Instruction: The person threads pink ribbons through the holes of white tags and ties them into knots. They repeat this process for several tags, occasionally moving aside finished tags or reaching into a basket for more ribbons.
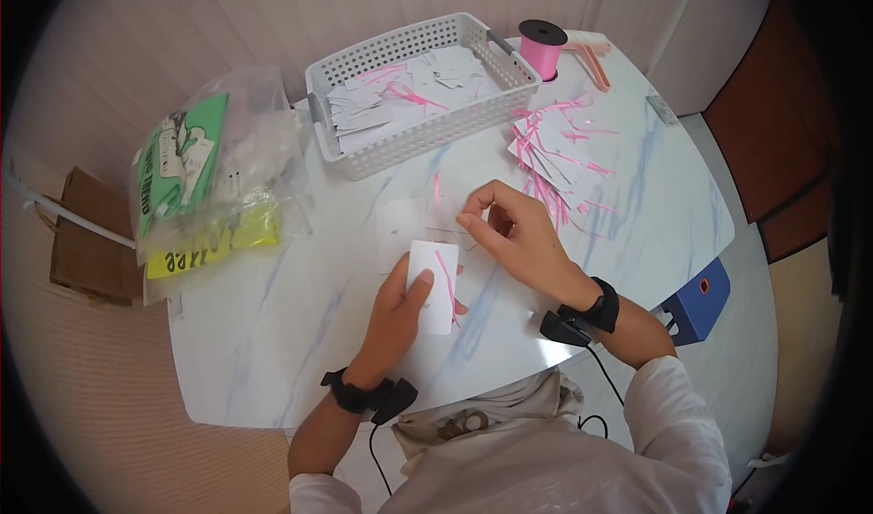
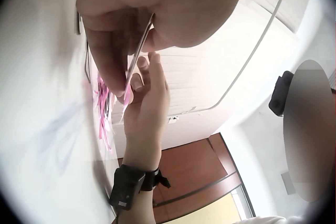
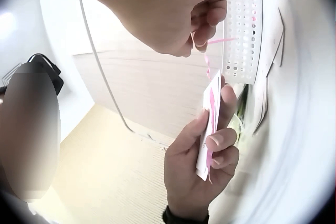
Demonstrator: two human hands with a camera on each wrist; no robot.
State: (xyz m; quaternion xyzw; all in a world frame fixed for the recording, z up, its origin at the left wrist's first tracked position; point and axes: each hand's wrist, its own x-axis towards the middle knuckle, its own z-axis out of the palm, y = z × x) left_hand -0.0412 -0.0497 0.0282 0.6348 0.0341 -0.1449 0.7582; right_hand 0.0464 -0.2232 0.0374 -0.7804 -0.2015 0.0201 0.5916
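Note:
A small white card [image 1: 430, 305] with pink ribbon on it is gripped between the thumb and fingers of my left hand [image 1: 389, 318]. In the right wrist view the left hand [image 3: 197, 166] holds the card [image 3: 210, 124] upright, ribbon along its face. Above and right of it, my right hand [image 1: 523, 241] pinches a thin pink ribbon [image 3: 207, 66] between thumb and forefinger, its other fingers curled. The ribbon runs down to the top of the card. Loose white cards [image 1: 396, 223] lie on the table beyond the left hand.
A white perforated basket [image 1: 436, 132] with cards and ribbons stands at the back. Right of it are a pink ribbon spool [image 1: 541, 55], a pale pink tool [image 1: 594, 64] and a pile of ribboned cards [image 1: 555, 164]. Plastic bags [image 1: 218, 168] lie at the left.

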